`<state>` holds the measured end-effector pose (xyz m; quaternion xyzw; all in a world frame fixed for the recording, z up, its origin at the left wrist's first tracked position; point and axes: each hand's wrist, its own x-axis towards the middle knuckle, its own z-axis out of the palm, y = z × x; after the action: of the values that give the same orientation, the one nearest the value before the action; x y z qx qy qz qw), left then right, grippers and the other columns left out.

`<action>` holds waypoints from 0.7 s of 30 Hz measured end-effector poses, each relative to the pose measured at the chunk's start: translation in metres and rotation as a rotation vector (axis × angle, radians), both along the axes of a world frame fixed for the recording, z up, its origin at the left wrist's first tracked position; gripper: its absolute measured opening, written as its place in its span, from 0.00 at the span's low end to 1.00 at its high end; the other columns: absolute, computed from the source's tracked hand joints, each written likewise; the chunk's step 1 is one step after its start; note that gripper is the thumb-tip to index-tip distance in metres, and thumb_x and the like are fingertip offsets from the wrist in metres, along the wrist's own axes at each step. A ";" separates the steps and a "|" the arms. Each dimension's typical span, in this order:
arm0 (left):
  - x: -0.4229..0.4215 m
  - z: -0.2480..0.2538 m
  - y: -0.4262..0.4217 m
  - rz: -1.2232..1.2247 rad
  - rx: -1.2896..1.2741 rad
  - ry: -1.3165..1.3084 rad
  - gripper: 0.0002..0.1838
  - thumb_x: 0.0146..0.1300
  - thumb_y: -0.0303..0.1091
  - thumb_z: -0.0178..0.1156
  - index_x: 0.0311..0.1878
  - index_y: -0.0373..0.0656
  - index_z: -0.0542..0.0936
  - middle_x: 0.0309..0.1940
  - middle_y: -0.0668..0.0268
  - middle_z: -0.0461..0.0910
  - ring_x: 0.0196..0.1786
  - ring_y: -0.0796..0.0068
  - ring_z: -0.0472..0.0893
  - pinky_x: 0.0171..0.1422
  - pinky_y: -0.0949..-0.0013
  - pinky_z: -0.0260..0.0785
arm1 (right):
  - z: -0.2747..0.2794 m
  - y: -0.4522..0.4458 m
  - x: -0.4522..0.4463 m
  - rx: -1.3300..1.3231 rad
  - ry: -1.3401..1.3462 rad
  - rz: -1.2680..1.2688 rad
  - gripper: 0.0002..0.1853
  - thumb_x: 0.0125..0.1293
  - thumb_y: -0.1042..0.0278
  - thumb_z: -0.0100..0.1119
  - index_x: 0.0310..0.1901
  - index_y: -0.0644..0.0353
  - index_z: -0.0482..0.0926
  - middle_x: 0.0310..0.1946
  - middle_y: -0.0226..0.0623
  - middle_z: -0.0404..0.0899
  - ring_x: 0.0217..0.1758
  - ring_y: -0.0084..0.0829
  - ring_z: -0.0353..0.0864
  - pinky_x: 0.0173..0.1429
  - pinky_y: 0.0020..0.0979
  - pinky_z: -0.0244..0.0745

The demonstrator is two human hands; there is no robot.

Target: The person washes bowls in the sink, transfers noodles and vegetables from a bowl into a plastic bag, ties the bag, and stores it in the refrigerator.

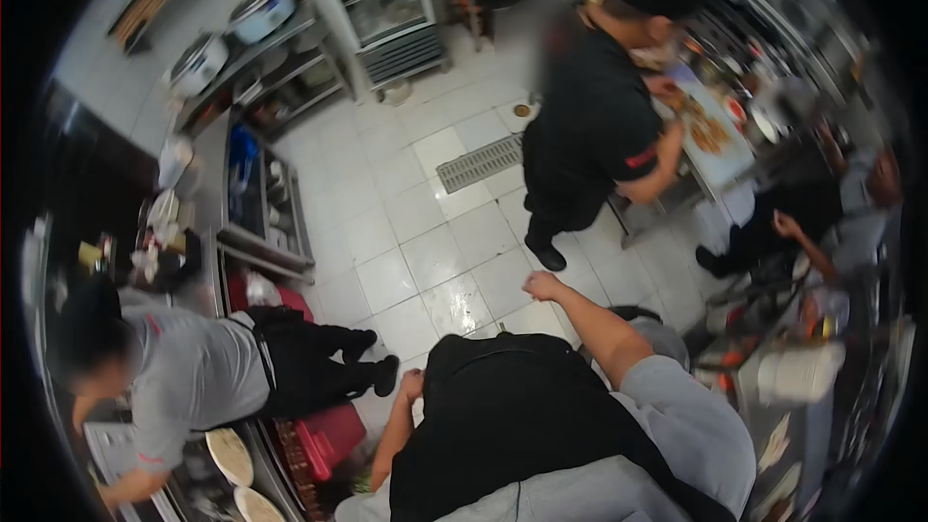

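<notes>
My right hand is stretched forward over the tiled floor, its fingers curled in with nothing visible in them. It touches nothing that I can see; the nearest thing beyond it is the black shoe of a co-worker. My left hand hangs low beside my black apron. Its fingers are small and partly hidden by the apron's edge, so their pose is unclear. A pale patch shows just below that hand, too indistinct to name.
A co-worker in black works at a white cutting board with food. Another in grey bends over the left counter, near a red bin. A third person is at right. Rice cookers stand on a shelf; a drain grate crosses the floor.
</notes>
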<state>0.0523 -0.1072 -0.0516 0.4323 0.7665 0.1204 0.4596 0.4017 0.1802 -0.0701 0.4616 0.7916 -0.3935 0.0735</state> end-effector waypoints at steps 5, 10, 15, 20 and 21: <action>-0.012 0.002 0.052 0.204 0.038 0.033 0.20 0.56 0.45 0.55 0.34 0.33 0.78 0.23 0.51 0.79 0.27 0.61 0.80 0.32 0.65 0.72 | 0.082 0.088 -0.102 -0.256 0.337 -0.279 0.14 0.55 0.62 0.57 0.39 0.63 0.75 0.26 0.37 0.78 0.28 0.26 0.79 0.27 0.26 0.74; -0.051 -0.041 0.074 -0.400 0.102 0.204 0.12 0.48 0.37 0.61 0.29 0.35 0.78 0.25 0.54 0.79 0.27 0.61 0.80 0.29 0.61 0.74 | 0.047 0.140 -0.106 -0.241 0.197 -0.181 0.15 0.56 0.60 0.57 0.38 0.63 0.76 0.26 0.38 0.78 0.25 0.27 0.78 0.25 0.27 0.72; -0.105 -0.162 0.105 -0.082 -0.595 -0.525 0.25 0.43 0.34 0.66 0.48 0.44 0.75 0.28 0.58 0.78 0.34 0.66 0.80 0.32 0.58 0.75 | 0.022 0.147 -0.056 -0.436 0.052 -0.217 0.09 0.56 0.66 0.53 0.21 0.58 0.73 0.13 0.30 0.68 0.13 0.25 0.67 0.14 0.27 0.61; -0.214 -0.118 0.230 -1.278 0.137 0.268 0.24 0.46 0.33 0.60 0.50 0.46 0.71 0.27 0.64 0.79 0.29 0.65 0.78 0.32 0.61 0.73 | 0.025 0.143 -0.042 -0.772 0.175 -0.823 0.09 0.56 0.69 0.53 0.20 0.56 0.71 0.13 0.26 0.64 0.12 0.22 0.64 0.13 0.25 0.58; -0.224 -0.112 0.256 -0.511 -0.365 -0.076 0.23 0.41 0.32 0.62 0.45 0.43 0.72 0.25 0.67 0.79 0.29 0.65 0.78 0.29 0.63 0.71 | 0.023 0.149 -0.047 -0.829 0.191 -0.817 0.09 0.56 0.70 0.52 0.19 0.55 0.70 0.14 0.26 0.64 0.13 0.21 0.65 0.14 0.24 0.59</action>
<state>-0.1715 0.1491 -0.1640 0.5166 0.6243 -0.1224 0.5730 0.3546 0.3293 -0.0469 0.6244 0.3328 -0.7064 0.0186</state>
